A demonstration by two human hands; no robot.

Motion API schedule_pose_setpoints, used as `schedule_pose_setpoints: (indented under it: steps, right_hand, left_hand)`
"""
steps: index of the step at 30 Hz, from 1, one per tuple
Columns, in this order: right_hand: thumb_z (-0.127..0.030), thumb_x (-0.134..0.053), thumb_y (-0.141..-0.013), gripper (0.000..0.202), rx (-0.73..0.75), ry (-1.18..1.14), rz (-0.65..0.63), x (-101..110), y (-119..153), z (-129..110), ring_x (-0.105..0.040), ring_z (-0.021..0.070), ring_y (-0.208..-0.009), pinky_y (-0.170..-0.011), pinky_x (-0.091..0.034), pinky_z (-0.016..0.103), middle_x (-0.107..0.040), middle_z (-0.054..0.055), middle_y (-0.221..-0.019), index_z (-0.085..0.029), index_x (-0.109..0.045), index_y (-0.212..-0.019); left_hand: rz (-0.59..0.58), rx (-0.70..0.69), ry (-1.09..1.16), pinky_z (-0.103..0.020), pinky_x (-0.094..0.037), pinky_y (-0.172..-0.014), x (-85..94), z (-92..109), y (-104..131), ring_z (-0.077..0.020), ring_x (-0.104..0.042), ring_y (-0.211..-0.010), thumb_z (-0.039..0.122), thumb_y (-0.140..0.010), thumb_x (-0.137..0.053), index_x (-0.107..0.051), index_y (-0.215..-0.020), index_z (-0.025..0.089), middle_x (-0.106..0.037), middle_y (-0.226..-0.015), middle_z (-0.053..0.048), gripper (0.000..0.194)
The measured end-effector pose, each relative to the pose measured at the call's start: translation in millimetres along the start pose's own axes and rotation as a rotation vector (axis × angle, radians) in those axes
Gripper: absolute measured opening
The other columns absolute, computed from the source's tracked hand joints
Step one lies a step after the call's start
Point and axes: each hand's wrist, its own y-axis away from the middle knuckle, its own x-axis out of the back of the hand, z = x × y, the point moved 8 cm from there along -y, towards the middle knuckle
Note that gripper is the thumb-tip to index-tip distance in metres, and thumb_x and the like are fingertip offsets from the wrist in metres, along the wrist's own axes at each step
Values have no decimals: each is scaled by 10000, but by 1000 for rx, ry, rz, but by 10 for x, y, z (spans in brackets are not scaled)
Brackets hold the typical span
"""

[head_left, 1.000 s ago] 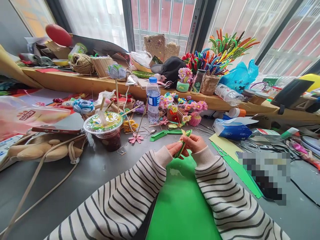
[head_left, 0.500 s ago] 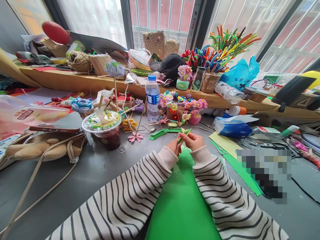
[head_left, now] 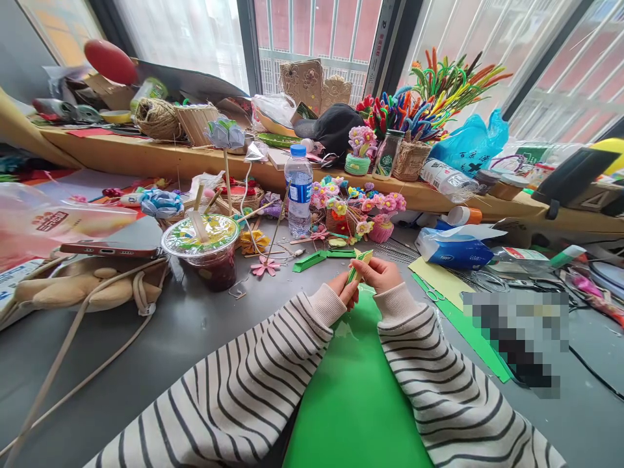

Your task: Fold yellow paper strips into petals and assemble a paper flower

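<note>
A small folded piece of green and pale yellow paper [head_left: 359, 261] is held up between my hands above the table. My left hand [head_left: 342, 288] is closed on its lower end, fingers curled around it. With thumb and fingers my right hand [head_left: 382, 273] pinches its upper right side. Beneath my forearms lies a glossy green sheet [head_left: 358, 396]. Folded green paper strips [head_left: 310, 261] rest on the table just beyond my left hand. To the right, a green paper strip [head_left: 480, 341] and a pale yellow sheet [head_left: 439, 281] lie beside light green scissors [head_left: 433, 292].
A lidded drink cup [head_left: 207, 257] and a phone on a bag [head_left: 92, 289] stand left. Behind are a water bottle [head_left: 298, 195], crocheted flowers [head_left: 363, 208] and a pink paper flower [head_left: 264, 266]. A tissue pack [head_left: 453, 250] lies right; a crowded ledge [head_left: 263, 168] runs along the windows.
The folded paper has turned in my fingers, so more of its pale yellow side shows. Both hands have stayed nearly in place, and the view has shifted slightly.
</note>
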Motion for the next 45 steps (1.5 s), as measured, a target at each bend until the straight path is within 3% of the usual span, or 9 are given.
schedule_pose_setpoints:
  steps: [3,8,16,19,24,28,32,38,45]
  right_hand:
    - [-418,-615,-547,308,13,31,8,3,0,-13,-488,109,-518,-513,-396,237,-559,9,-560,-125,-611,-640]
    - [-412,-605,-564,295,33,60,28,21,13,-52,-433,78,-476,-475,-364,212,-518,-15,-518,-124,-608,-624]
    - [-405,-565,-618,263,34,31,-41,-48,54,-130,-388,63,-401,-409,-305,203,-457,-45,-434,-142,-582,-621]
    - [-392,-590,-593,260,24,-53,-7,-23,34,-96,-424,68,-461,-458,-337,205,-492,-30,-503,-135,-589,-629]
    - [-395,-592,-585,276,19,-72,15,-23,13,-61,-304,38,-379,-385,-242,202,-395,-61,-422,-126,-604,-647]
    - [-395,-600,-580,284,-7,-152,16,-44,4,-29,-220,19,-349,-360,-152,204,-324,-79,-387,-117,-605,-638]
    - [-387,-608,-579,272,-5,-187,8,-52,1,-19,-213,15,-343,-362,-122,207,-296,-84,-375,-119,-604,-629]
    - [-383,-606,-577,275,37,-100,-20,-38,10,-57,-243,19,-363,-363,-161,199,-394,-63,-427,-127,-610,-678]
    - [-405,-583,-589,278,142,27,38,42,19,-141,-328,42,-391,-367,-231,195,-462,-34,-473,-139,-614,-664]
  left_hand:
    - [53,16,-30,-218,-305,-383,37,-55,-7,-73,-390,-389,487,-654,-466,-417,-742,172,-429,-497,35,331]
    - [82,38,-77,-232,-309,-388,44,-37,-4,-76,-380,-368,467,-717,-370,-416,-701,167,-419,-483,29,304]
    - [-16,30,148,-216,-361,-406,-36,22,-19,-80,-451,-448,513,-698,-367,-389,-731,158,-450,-572,15,357]
    - [95,35,-4,-224,-349,-422,50,-14,-8,-69,-392,-407,438,-732,-370,-416,-808,150,-420,-530,37,301]
    - [336,-5,-351,-315,-391,-657,224,66,43,-178,-508,-721,315,-729,-426,-466,-909,147,-542,-770,-53,250]
    - [312,-17,-436,-333,-383,-706,207,137,30,-203,-510,-796,283,-779,-323,-491,-953,146,-550,-847,-76,278]
    - [299,-29,-475,-304,-380,-617,201,177,30,-176,-500,-666,282,-793,-292,-505,-962,137,-523,-693,-54,309]
    - [293,-63,-505,-259,-326,-508,214,157,43,-117,-400,-502,306,-804,-257,-506,-892,129,-413,-553,-5,318]
    - [242,-66,-522,-242,-299,-482,189,111,22,-104,-366,-493,317,-802,-240,-480,-832,126,-391,-555,4,309]
